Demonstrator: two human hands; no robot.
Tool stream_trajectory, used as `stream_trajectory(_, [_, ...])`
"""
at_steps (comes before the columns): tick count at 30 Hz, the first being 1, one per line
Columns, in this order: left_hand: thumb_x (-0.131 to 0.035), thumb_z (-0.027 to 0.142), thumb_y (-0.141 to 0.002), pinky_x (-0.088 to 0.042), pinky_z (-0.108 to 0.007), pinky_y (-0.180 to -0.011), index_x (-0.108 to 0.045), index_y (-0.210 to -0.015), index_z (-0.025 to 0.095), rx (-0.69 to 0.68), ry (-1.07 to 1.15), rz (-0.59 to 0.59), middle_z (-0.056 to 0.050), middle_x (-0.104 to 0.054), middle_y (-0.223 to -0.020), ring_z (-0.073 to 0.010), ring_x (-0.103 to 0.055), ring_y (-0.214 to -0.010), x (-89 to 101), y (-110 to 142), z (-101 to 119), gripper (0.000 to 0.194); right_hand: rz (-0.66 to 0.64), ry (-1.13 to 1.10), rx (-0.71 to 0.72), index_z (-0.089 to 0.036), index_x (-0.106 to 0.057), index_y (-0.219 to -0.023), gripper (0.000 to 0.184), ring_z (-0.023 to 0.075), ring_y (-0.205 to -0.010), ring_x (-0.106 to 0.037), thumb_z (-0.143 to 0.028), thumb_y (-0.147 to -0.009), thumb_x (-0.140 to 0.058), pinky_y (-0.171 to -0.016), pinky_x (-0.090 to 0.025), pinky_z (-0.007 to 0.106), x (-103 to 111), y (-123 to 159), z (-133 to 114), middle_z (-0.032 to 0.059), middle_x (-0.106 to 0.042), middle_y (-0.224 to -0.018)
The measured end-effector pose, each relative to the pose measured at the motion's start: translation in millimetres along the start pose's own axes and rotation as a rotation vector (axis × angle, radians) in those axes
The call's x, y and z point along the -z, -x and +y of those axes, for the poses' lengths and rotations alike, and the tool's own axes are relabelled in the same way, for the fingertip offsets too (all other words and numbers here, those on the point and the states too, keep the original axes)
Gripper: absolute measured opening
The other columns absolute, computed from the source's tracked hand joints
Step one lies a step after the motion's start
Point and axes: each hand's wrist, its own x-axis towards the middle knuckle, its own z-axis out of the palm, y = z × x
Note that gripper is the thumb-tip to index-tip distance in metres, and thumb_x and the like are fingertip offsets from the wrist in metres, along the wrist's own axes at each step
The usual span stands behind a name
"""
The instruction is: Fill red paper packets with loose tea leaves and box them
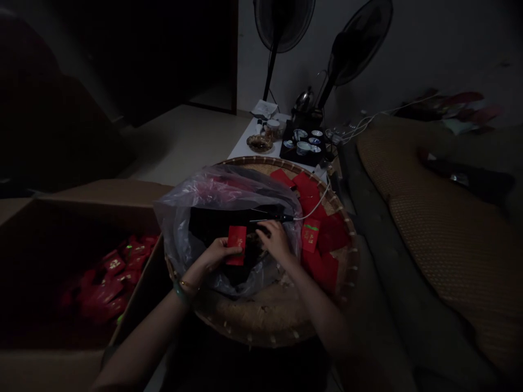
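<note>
My left hand [218, 253] grips a small red envelope [236, 239] with gold print, thumb on its front. My right hand [275, 239] is a little to the right of it, fingers bent and apart, with nothing visible between them. Both hands are over a clear plastic bag [175, 218] whose mouth lies wide open. Dark, loose contents [255, 250] show inside; their kind is too dim to make out. A thin dark device [281, 218] on a white cable lies across the bag, just beyond my right fingers. The bag rests in a round woven tray [253, 316].
Red envelopes [322, 267] lie along the tray's right side, one [310, 235] with a green stripe. At left, a cardboard box [134, 190] holds many red packets [112, 272]. Behind are a tea set [303, 147] on a low table, two fans [281, 24] and a cushioned seat [441, 218].
</note>
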Motion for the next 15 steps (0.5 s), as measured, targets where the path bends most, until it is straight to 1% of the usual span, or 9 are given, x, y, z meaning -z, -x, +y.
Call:
stream_trajectory(1, [-0.086, 0.031, -0.043, -0.050, -0.027, -0.063, -0.068, -0.074, 0.012, 0.011, 0.016, -0.002, -0.002, -0.070, -0.065, -0.0141, -0.063, -0.058, -0.7, 0.0, 1.1, 0.041, 0.026, 0.158, 0.075, -0.018, -0.061, -0.111, 0.032, 0.0252, -0.108, -0.051, -0.029, -0.081, -0.056, -0.094, -0.042, 0.043, 10.8, -7.6, 1.5, 0.0105, -0.061, -0.111])
stream_trajectory(3, [-0.087, 0.030, -0.042, -0.050, -0.028, -0.063, -0.068, -0.074, 0.011, 0.026, 0.027, -0.009, -0.002, -0.070, -0.066, -0.0144, -0.063, -0.059, -2.9, 0.0, 3.6, 0.041, -0.004, 0.411, 0.169, -0.017, -0.049, -0.127, 0.052, 0.0295, -0.120, -0.040, -0.026, -0.078, -0.062, -0.099, -0.035, 0.046, 26.8, -22.2, 4.1, 0.0131, -0.053, -0.124])
stream_trajectory(5, [-0.087, 0.030, -0.041, -0.050, -0.028, -0.063, -0.068, -0.073, 0.011, 0.027, 0.022, -0.003, -0.003, -0.070, -0.066, -0.0144, -0.063, -0.058, -5.2, 0.2, 5.6, 0.041, -0.087, 0.579, 0.225, -0.015, -0.042, -0.132, 0.064, 0.0316, -0.119, -0.038, -0.024, -0.074, -0.067, -0.098, -0.033, 0.047, 32.7, -34.1, 6.5, 0.0148, -0.051, -0.126])
stream_trajectory(7, [-0.087, 0.031, -0.041, -0.050, -0.028, -0.063, -0.068, -0.072, 0.011, 0.024, 0.020, 0.008, -0.003, -0.069, -0.065, -0.0147, -0.063, -0.058, -6.6, 0.2, 6.6, 0.041, -0.179, 0.667, 0.253, -0.014, -0.043, -0.131, 0.065, 0.0311, -0.114, -0.043, -0.022, -0.073, -0.069, -0.095, -0.035, 0.045, 31.0, -42.5, 9.2, 0.0157, -0.053, -0.122])
stream_trajectory(9, [-0.087, 0.030, -0.042, -0.050, -0.028, -0.062, -0.067, -0.071, 0.011, 0.023, 0.027, 0.019, -0.003, -0.069, -0.064, -0.0149, -0.063, -0.057, -6.3, -0.6, 6.6, 0.040, -0.243, 0.695, 0.251, -0.014, -0.046, -0.128, 0.060, 0.0301, -0.109, -0.047, -0.021, -0.073, -0.068, -0.092, -0.037, 0.043, 27.8, -48.9, 12.5, 0.0160, -0.056, -0.118])
stream_trajectory(11, [-0.087, 0.029, -0.042, -0.050, -0.028, -0.061, -0.067, -0.072, 0.011, 0.025, 0.038, 0.028, -0.003, -0.069, -0.064, -0.0151, -0.063, -0.057, -4.6, -2.8, 6.5, 0.039, -0.273, 0.676, 0.231, -0.014, -0.049, -0.125, 0.056, 0.0298, -0.108, -0.049, -0.024, -0.074, -0.068, -0.091, -0.038, 0.042, 29.0, -55.5, 16.3, 0.0163, -0.057, -0.116])
stream_trajectory(13, [-0.087, 0.028, -0.043, -0.051, -0.029, -0.062, -0.068, -0.073, 0.011, 0.022, 0.053, 0.044, -0.004, -0.069, -0.066, -0.0155, -0.064, -0.058, -2.6, -6.6, 7.3, 0.039, -0.304, 0.588, 0.224, -0.015, -0.051, -0.124, 0.052, 0.0283, -0.108, -0.051, -0.027, -0.075, -0.067, -0.091, -0.039, 0.041, 36.7, -63.7, 19.6, 0.0159, -0.058, -0.116])
stream_trajectory(15, [-0.087, 0.028, -0.042, -0.051, -0.030, -0.062, -0.068, -0.073, 0.012, 0.013, 0.065, 0.071, -0.004, -0.070, -0.066, -0.0159, -0.064, -0.059, -2.1, -11.8, 9.4, 0.040, -0.346, 0.426, 0.243, -0.015, -0.052, -0.123, 0.049, 0.0255, -0.110, -0.053, -0.029, -0.077, -0.065, -0.092, -0.040, 0.038, 49.2, -72.8, 21.1, 0.0148, -0.058, -0.118])
